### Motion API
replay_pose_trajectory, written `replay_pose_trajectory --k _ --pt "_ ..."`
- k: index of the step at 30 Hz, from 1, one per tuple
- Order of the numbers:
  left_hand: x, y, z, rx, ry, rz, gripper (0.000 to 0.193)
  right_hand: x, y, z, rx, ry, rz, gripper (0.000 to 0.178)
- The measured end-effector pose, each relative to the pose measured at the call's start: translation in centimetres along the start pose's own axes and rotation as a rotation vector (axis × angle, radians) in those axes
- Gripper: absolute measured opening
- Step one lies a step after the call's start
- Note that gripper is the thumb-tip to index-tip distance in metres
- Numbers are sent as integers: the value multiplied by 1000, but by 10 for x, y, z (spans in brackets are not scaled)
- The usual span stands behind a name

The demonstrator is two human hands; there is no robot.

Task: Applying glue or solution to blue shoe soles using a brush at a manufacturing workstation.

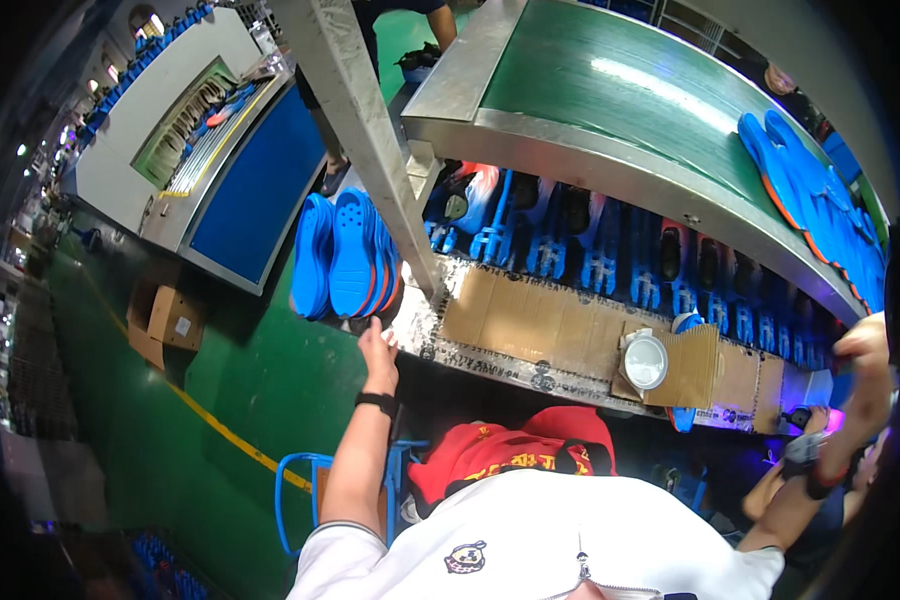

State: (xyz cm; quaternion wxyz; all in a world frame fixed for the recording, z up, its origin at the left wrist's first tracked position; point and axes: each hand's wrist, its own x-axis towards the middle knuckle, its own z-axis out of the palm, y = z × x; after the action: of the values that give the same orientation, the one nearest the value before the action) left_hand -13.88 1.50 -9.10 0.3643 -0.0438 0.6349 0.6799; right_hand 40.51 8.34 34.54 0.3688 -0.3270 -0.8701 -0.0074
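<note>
My left hand (377, 355) is just below the near end of a stack of blue shoe-shaped pieces (353, 255), some with round holes and red edges. Its fingers are apart and nothing shows in them; whether a fingertip touches the dark underside of the stack I cannot tell. Far to the right, my right hand (862, 350) is raised beside the end of a row of blue shoe-shaped pieces (820, 190) with orange-red edges, lying on the green conveyor belt (610, 75). Blur and the picture's rim hide what its fingers do.
A steel post (365, 130) rises beside the stack. Under the belt, a shelf covered with cardboard (530, 315) carries a white round container (644, 362), with several shoes on blue holders behind. A cardboard box (167, 325) stands on the floor. Other people are near at right and back.
</note>
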Motion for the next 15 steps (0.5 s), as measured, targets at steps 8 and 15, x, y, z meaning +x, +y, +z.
replay_pose_trajectory --k 8,15 --pt "98 25 -19 -142 44 -65 78 -72 -37 229 354 -293 484 9" --pt "94 47 -20 -226 -177 -312 92 -124 -53 272 440 -382 703 8"
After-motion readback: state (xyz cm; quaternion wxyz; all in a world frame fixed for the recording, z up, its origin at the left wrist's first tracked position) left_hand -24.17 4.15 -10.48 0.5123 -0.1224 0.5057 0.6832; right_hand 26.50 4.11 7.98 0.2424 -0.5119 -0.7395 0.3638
